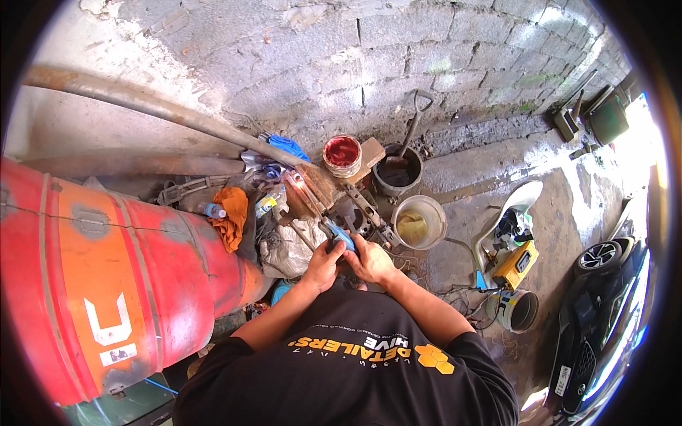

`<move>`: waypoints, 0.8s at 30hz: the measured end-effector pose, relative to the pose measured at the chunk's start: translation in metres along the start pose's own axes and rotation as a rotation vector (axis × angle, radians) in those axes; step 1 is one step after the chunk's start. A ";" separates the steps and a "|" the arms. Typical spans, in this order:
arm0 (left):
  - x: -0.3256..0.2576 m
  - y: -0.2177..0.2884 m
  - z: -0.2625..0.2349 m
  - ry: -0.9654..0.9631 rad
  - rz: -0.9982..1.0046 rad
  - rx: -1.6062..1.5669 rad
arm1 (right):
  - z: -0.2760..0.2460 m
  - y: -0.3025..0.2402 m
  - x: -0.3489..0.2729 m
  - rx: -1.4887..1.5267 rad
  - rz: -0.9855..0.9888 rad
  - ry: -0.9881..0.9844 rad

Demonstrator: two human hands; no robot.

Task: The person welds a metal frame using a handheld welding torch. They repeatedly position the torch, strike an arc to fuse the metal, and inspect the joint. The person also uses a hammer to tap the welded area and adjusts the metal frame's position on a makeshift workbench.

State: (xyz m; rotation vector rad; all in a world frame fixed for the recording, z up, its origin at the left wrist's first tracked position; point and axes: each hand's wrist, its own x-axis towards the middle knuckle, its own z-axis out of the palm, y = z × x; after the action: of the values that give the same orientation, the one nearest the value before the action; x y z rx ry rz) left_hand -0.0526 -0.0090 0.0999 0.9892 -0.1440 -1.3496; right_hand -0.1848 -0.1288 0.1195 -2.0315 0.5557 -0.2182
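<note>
My left hand [325,265] and my right hand [372,261] come together in front of my chest, fingers closed around a slim blue object [340,236]. Its far end looks grey and points away from me; I cannot make out its kind. A thin metal rod [303,235] slants just left of my left hand, over a crumpled whitish plastic sack [280,254]. Beyond my hands lie metal parts [366,207] and a brown wooden board [310,186] with a bright spot on it.
A large red and orange drum [167,259] fills the left, with an orange cloth [230,219] beside it. Tubs stand ahead: one red inside [342,153], a dark bucket [398,186] with a shovel, a white bucket [435,213]. Rightward are a yellow machine [516,265] and a dark car [597,319].
</note>
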 end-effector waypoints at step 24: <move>-0.006 0.003 -0.001 -0.035 0.115 0.176 | 0.000 -0.001 -0.002 -0.025 -0.092 0.068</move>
State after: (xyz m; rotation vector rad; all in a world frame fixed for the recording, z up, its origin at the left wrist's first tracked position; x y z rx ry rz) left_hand -0.0509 -0.0035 0.1041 1.0881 -0.3459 -1.2649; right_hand -0.1868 -0.1274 0.1212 -2.0819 0.5095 -0.3384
